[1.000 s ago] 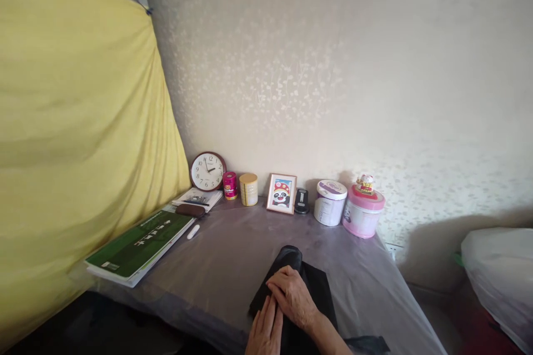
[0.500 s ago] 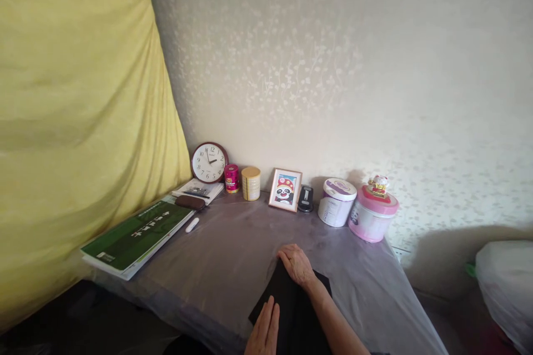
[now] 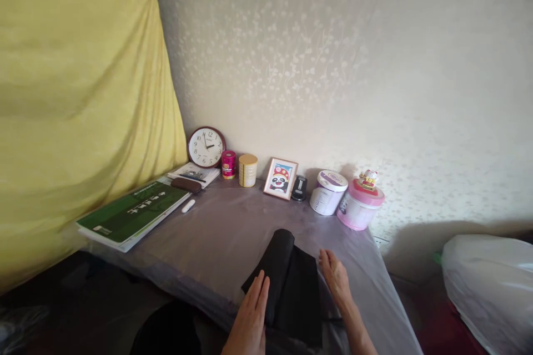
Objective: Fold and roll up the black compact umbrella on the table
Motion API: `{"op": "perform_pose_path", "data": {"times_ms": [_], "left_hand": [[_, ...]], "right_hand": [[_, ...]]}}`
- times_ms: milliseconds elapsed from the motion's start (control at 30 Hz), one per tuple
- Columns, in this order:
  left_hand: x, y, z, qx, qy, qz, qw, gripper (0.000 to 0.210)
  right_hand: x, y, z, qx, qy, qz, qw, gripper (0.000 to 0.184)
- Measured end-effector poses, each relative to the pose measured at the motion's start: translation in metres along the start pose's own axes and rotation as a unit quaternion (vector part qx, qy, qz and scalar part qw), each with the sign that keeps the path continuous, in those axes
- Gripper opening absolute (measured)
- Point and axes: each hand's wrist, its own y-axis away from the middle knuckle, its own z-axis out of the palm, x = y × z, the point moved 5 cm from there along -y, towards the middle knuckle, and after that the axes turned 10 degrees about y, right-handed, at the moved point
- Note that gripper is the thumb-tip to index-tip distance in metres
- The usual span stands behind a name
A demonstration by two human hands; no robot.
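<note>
A piece of black cloth (image 3: 297, 294) lies at the near edge of the table, its left part folded over in a rounded, raised fold. My left hand (image 3: 252, 310) rests flat along the left side of that fold, fingers straight and close together, holding nothing. Just beyond the cloth's right top corner is my right hand (image 3: 335, 277), its fingers curled in. Whether they pinch anything is hidden from this angle.
A grey covered table (image 3: 216, 233) spreads under the cloth. Along the wall stand a clock (image 3: 206, 147), a pink can (image 3: 228, 165), a yellow tin (image 3: 247, 171), a picture frame (image 3: 280, 178) and two tubs (image 3: 328, 194). A green book (image 3: 135, 213) lies left.
My right hand has come off the top of the black cloth and moved right, beside its edge. The cloth's rounded fold is now uncovered. The whole view has shifted slightly.
</note>
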Motion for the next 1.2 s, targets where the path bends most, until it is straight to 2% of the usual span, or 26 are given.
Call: {"op": "perform_pose_path", "data": {"times_ms": [100, 200, 367, 567, 700, 800, 900, 1067, 1133, 1200], "left_hand": [[0.004, 0.003, -0.002, 0.016, 0.013, 0.012, 1.000, 0.092], [0.005, 0.004, -0.002, 0.027, 0.022, 0.020, 0.999, 0.091], [0.006, 0.004, -0.001, 0.022, 0.027, 0.008, 0.999, 0.093], [0.004, 0.006, -0.002, 0.016, 0.024, -0.012, 1.000, 0.102], [0.001, 0.005, 0.001, 0.014, 0.020, -0.027, 0.999, 0.103], [-0.001, 0.004, 0.003, 0.013, 0.022, -0.038, 0.999, 0.103], [-0.002, 0.003, 0.004, 0.013, 0.023, -0.044, 0.999, 0.102], [0.000, 0.003, 0.005, -0.007, -0.018, -0.069, 0.997, 0.100], [0.002, 0.002, 0.005, -0.016, -0.040, -0.077, 0.996, 0.100], [0.004, 0.000, 0.004, -0.024, -0.057, -0.083, 0.995, 0.100]], "right_hand": [[0.010, 0.024, 0.005, -0.054, -0.029, 0.012, 0.998, 0.040], [0.003, 0.043, 0.010, -0.083, -0.061, 0.027, 0.994, 0.043], [-0.019, 0.058, 0.002, -0.016, -0.050, 0.008, 0.999, 0.045], [-0.030, 0.061, 0.000, 0.011, 0.053, -0.012, 0.998, 0.037], [-0.028, 0.058, 0.004, 0.020, 0.066, -0.032, 0.997, 0.030], [-0.030, 0.052, 0.002, 0.018, -0.001, -0.044, 0.999, 0.027], [-0.043, 0.045, -0.003, -0.011, -0.122, -0.041, 0.992, 0.030], [-0.084, 0.036, 0.000, -0.085, -0.324, -0.015, 0.942, 0.037], [-0.097, 0.033, 0.009, -0.104, -0.374, -0.002, 0.922, 0.038], [-0.106, 0.028, 0.020, -0.104, -0.391, 0.003, 0.915, 0.040]]}}
